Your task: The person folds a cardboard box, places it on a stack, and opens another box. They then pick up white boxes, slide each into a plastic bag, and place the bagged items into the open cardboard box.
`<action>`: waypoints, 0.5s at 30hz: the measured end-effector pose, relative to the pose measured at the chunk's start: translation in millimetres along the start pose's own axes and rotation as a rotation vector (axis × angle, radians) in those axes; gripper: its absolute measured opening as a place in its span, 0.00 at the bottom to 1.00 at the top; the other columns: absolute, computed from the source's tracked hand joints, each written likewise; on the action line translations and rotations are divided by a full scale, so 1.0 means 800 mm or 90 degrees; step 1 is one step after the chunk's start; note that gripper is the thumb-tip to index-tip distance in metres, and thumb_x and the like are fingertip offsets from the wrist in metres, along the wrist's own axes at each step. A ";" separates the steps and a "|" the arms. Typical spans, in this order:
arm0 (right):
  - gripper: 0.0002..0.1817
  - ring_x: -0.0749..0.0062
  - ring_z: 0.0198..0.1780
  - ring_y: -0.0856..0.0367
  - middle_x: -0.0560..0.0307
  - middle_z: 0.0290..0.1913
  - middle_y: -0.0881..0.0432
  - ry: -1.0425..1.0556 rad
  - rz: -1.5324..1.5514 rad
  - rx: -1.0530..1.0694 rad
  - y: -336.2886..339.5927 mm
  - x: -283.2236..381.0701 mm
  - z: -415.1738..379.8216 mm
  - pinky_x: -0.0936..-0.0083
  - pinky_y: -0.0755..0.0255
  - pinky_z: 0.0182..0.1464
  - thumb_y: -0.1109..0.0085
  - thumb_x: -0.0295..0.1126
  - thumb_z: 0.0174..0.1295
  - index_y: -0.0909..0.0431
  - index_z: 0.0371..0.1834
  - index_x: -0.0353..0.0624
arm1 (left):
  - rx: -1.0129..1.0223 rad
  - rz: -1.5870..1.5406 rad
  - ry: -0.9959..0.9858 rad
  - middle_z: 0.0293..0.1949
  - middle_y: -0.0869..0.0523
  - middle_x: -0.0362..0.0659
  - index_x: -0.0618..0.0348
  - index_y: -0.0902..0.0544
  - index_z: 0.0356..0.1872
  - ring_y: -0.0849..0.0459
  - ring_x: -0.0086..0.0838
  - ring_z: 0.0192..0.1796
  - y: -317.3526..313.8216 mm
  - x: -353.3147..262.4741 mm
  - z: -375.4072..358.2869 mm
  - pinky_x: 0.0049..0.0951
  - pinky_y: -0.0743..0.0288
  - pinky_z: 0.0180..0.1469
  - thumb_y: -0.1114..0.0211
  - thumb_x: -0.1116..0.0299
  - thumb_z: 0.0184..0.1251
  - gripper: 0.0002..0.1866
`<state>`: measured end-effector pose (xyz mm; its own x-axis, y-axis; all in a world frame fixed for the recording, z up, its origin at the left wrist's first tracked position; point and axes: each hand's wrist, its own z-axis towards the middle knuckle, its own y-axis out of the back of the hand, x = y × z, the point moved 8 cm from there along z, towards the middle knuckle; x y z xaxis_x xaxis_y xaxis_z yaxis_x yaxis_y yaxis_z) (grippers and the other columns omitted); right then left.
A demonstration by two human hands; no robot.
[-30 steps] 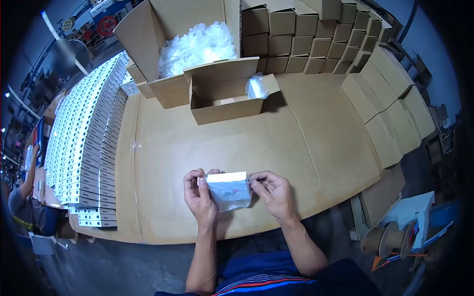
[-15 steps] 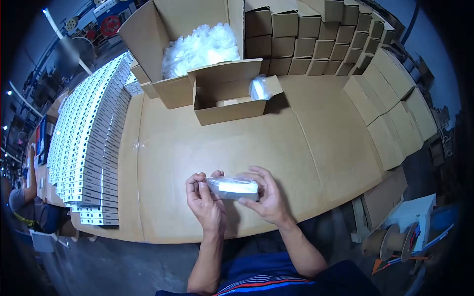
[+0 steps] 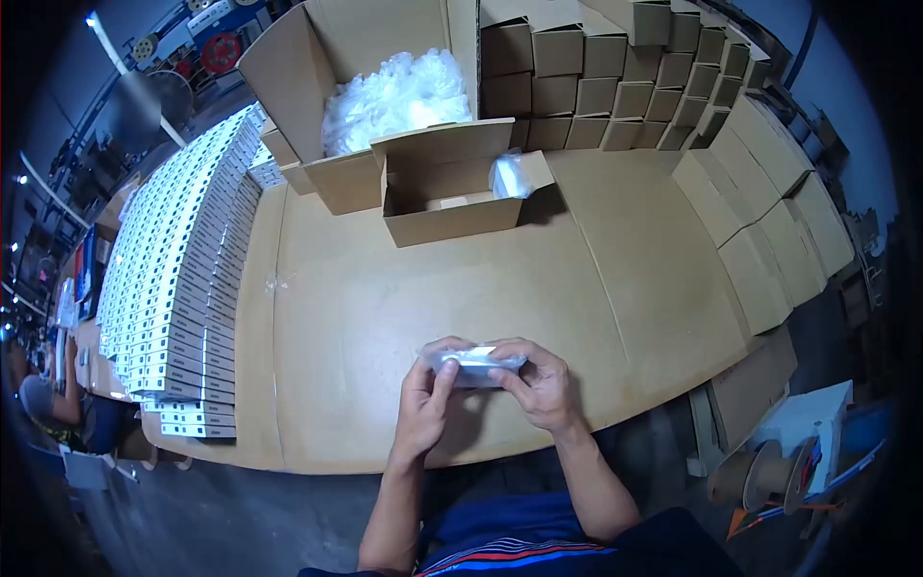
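Observation:
My left hand (image 3: 424, 408) and my right hand (image 3: 544, 388) both grip a small white box in a clear plastic bag (image 3: 475, 369), one at each end. Thumbs press its near side and fingers curl over the far side. It is held above the cardboard-covered table (image 3: 423, 298), near the front edge. Farther back, an open brown carton (image 3: 452, 229) contains a plastic-wrapped item (image 3: 510, 177) at its right end. Behind that carton, a large open cardboard box (image 3: 288, 91) is heaped with clear plastic bags (image 3: 402, 104).
A tall stack of small white boxes (image 3: 187, 288) lines the left side. Brown cartons (image 3: 555, 96) are piled at the back, with more cartons (image 3: 755, 260) on the right. Another person (image 3: 72, 409) sits far left. Cable spools (image 3: 760, 473) stand at lower right.
My left hand has shifted right, from the bag's loose end onto the box. Both hands now grip the bagged box more closely, with the right fingers folded over it.

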<state>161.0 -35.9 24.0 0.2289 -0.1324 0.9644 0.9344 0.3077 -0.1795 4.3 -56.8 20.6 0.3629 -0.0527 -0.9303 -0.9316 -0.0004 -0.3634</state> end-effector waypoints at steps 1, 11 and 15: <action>0.10 0.71 0.58 0.17 0.49 0.57 0.15 0.000 0.008 0.001 0.003 -0.004 0.000 0.75 0.22 0.61 0.37 0.18 0.70 0.19 0.53 0.35 | -0.007 -0.040 0.009 0.54 0.16 0.44 0.64 0.21 0.59 0.17 0.26 0.56 0.002 0.005 0.000 0.29 0.20 0.58 0.46 0.70 0.85 0.12; 0.07 0.65 0.56 0.15 0.44 0.58 0.14 0.122 -0.055 -0.120 0.036 0.033 0.010 0.71 0.23 0.61 0.34 0.24 0.70 0.12 0.47 0.37 | -0.186 -0.059 0.013 0.46 0.13 0.44 0.64 0.16 0.45 0.12 0.28 0.47 0.029 0.019 0.003 0.33 0.10 0.47 0.44 0.61 0.85 0.16; 0.16 0.66 0.46 0.13 0.48 0.51 0.11 0.142 -0.248 0.031 -0.001 0.048 0.011 0.76 0.22 0.49 0.25 0.21 0.57 0.09 0.49 0.44 | -0.193 -0.044 0.008 0.45 0.12 0.47 0.65 0.19 0.50 0.09 0.31 0.43 0.026 0.024 0.004 0.36 0.08 0.43 0.45 0.61 0.86 0.16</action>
<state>166.2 -32.7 63.1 -0.0785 -0.4455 0.8918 0.9498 0.2383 0.2027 -8.4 -54.5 -5.0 0.4272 -0.0548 -0.9025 -0.8685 -0.3024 -0.3928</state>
